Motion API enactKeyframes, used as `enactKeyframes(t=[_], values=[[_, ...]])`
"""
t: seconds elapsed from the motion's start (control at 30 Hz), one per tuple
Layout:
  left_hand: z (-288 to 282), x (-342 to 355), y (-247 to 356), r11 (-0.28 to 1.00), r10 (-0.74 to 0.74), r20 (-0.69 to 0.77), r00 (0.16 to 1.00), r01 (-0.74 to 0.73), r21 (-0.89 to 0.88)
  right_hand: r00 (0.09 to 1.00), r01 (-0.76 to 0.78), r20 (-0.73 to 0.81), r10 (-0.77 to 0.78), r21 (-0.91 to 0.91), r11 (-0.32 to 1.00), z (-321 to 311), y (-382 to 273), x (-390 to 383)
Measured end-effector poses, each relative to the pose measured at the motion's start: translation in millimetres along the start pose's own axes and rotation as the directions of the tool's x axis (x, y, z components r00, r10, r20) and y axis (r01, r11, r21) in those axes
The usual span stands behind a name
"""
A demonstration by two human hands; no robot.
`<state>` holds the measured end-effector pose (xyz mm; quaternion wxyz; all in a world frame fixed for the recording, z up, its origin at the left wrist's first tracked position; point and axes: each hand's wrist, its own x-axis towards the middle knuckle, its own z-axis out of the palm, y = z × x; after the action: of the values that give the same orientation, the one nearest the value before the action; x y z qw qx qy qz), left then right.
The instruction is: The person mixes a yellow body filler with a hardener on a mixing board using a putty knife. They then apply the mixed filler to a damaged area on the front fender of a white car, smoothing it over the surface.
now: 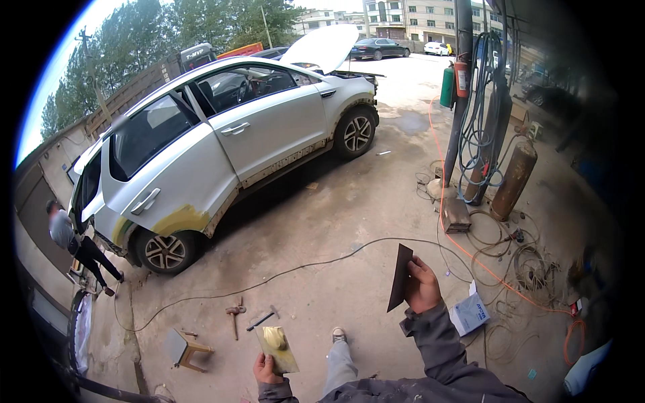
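The left hand (270,371) is closed on the lower left edge of a flat board (287,363), thumb on top. On the board's upper part sits a smooth mound of yellow paste (274,338); the surface below it carries a thin yellowish smear. The right hand (423,289) grips a thin dark sheet (399,277) by its right edge, holding it steeply tilted above the ground, well apart from the board.

Beyond the left hand, a hammer (235,317) and a smaller hammer (262,318) lie on the concrete floor (316,295), with a small wooden stool (185,349) to their left. To the right of the right sleeve lies a white and blue carton (470,314) with a flap up; its contents cannot be made out.

Farther right, a rusty gas cylinder (514,180) stands near a post, where a green cylinder (447,87) hangs beside a red extinguisher (461,79); what they contain does not show. Ahead, a white car (275,127) has its hood raised and a yellow patch (185,219) over the rear wheel arch. A person (67,232) stands behind it.
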<state>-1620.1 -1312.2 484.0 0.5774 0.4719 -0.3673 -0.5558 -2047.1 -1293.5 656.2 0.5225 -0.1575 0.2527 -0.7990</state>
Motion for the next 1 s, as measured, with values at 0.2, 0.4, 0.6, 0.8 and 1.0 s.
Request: enactKeyframes(t=[0.2,0.4,0.6,0.8,1.0], values=[[188.4,213.4,1.5,0.999,-0.008,0.301,0.954,0.018,-0.029,0.989,-0.021,-0.150,0.008,-0.088,0.996,-57.4,-64.2,181.5],[396.2,386.0,17.5,0.990,-0.138,0.583,0.801,0.109,0.084,0.908,0.149,-0.386,-0.162,-0.063,0.987,-154.8,-125.3,252.8],[607.4,519.9,-23.7,0.981,-0.190,0.572,0.798,0.177,0.079,0.875,0.267,-0.437,-0.209,0.075,0.961,-302.0,-161.1,347.2],[736.6,620.9,-71.6,0.965,-0.249,0.444,0.861,0.259,0.041,0.855,0.216,-0.483,-0.187,0.006,0.976,-326.1,-234.9,633.1],[868.2,729.4,-120.9,0.968,-0.180,0.341,0.923,0.229,-0.108,0.950,0.003,-0.313,-0.012,-0.029,1.000,-311.7,-317.2,940.3]])
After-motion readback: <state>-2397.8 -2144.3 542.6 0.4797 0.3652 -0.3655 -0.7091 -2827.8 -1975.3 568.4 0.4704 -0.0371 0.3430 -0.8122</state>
